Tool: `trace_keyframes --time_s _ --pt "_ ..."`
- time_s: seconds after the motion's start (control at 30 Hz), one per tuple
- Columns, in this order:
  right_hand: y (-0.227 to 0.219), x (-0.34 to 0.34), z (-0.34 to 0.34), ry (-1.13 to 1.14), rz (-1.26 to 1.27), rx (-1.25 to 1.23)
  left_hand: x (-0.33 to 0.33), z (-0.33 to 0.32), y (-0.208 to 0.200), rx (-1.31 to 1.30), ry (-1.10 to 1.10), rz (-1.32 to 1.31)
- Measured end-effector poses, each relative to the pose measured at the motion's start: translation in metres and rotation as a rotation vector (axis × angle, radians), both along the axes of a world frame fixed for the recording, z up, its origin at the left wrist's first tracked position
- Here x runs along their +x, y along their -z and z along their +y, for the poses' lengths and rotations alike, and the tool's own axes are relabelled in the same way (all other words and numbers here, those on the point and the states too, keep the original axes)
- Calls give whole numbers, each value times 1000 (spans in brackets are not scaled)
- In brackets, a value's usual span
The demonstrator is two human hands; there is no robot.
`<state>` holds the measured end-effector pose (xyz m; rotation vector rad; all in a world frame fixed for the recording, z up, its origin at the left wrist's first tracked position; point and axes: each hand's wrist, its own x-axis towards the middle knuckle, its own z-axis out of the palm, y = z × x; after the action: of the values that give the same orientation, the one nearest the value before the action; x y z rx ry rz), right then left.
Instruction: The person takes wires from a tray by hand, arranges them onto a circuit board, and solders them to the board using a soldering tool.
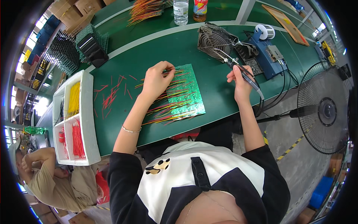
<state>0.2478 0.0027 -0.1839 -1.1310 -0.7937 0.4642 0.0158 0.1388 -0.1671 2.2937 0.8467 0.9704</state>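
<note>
The left hand (156,79) presses fingertips on red and yellow wires (167,104) lying across the green circuit board (186,93), mid-table. The right hand (240,80) grips a soldering iron (238,67) above the table's near edge, between board and blue station (266,56). Bare green table (123,123) lies between the board and the white tray (87,123).

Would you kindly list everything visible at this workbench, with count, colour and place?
circuit board: one, green, centre of the bench, under the left hand
wires on the board: many, red and yellow, sticking out leftwards
loose wires: several, red, on the bench left of the board
foam tray: one, white, left edge, holding yellow and red wires
small fan: one, grey, behind the board
soldering station: one, blue, right rear
bottles: two, clear and orange, far side
standing fan: one, black, right of the bench
bench: one, green
co-worker: one, lower left
left hand: fingers on the wires at the board
right hand: holding a soldering iron
</note>
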Motion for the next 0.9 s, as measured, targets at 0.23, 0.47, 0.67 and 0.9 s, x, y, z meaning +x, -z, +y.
trace_keyframes --time_s 0.23,0.47,0.67,0.9 --pt "10 -14 3 -63 -4 -52 3 -4 22 -5 -2 -79" --pt "15 -16 4 -37 -44 -28 2 -6 30 16 -21 -125" --pt "10 -31 -1 -114 154 -99 1 -6 32 -1 -33 -135" --pt "15 -36 -7 -169 113 -172 1 -6 35 5 -40 -152"
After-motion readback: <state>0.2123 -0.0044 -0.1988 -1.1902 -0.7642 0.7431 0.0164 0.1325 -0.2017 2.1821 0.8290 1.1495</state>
